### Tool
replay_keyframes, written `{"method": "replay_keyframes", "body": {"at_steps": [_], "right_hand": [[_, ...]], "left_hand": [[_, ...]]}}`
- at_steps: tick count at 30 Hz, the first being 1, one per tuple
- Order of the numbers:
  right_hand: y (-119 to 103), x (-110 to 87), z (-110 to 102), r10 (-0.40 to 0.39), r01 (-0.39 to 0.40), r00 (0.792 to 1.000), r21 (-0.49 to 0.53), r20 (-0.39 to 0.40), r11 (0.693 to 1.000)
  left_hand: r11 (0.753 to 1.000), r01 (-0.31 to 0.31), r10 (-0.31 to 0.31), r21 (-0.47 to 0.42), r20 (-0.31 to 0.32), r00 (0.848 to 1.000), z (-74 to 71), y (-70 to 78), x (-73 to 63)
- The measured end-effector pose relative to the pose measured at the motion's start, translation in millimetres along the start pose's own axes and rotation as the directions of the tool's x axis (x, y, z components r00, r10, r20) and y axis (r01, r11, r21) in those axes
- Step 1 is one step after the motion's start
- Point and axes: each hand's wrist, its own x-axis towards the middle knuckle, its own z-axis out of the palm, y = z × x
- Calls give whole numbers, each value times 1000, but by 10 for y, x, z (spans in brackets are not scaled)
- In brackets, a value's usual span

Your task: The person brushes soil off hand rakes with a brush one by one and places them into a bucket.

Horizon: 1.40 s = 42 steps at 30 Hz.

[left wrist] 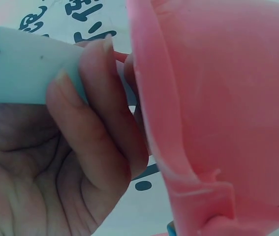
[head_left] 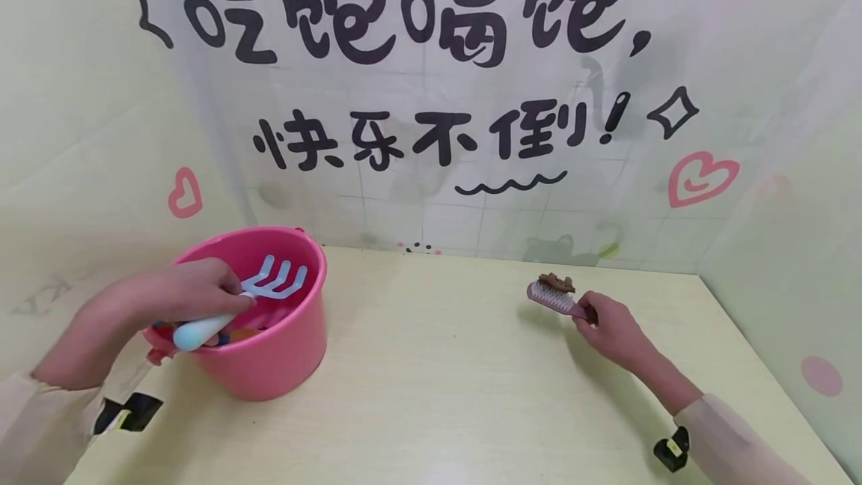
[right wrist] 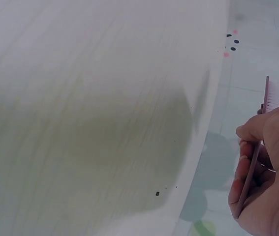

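In the head view my left hand (head_left: 202, 287) grips a small toy rake with a whitish-blue handle (head_left: 202, 331) and light blue prongs (head_left: 279, 279). It is held over the mouth of a pink bucket (head_left: 276, 361). Up close in the left wrist view, curled fingers lie around the pale handle (left wrist: 31, 66), beside the bucket's rim (left wrist: 161, 98). My right hand (head_left: 611, 329) holds a mauve hairbrush (head_left: 552, 299) by its handle, raised above the table with bristles up. A brown, uneven object (head_left: 557, 282) sits on the bristles; its kind is unclear.
Other items, partly hidden by my left hand and the rake, lie inside the bucket. The pale wooden table (head_left: 431, 365) ends at a wall covering (head_left: 431, 215) with black lettering behind it. Another covering (head_left: 795, 275) stands along the right edge.
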Motion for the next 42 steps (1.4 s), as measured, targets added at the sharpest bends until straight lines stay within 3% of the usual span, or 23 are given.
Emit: {"method": "replay_keyframes", "body": {"at_steps": [16,23,42], "right_hand": [[49,-13,-32,39,-39,999,-2,30,999],[47,-40,-40,54,-54,998,-2,39,999],[79,-59,-26,49,-49,998,13,48,999]], "left_hand": [[990,-44,50,132,-40,998,-44,51,114],[992,-19,21,128,-17,1000,-37,124,130],[988,-14,16,154,-10,1000,-59,219,129]]}}
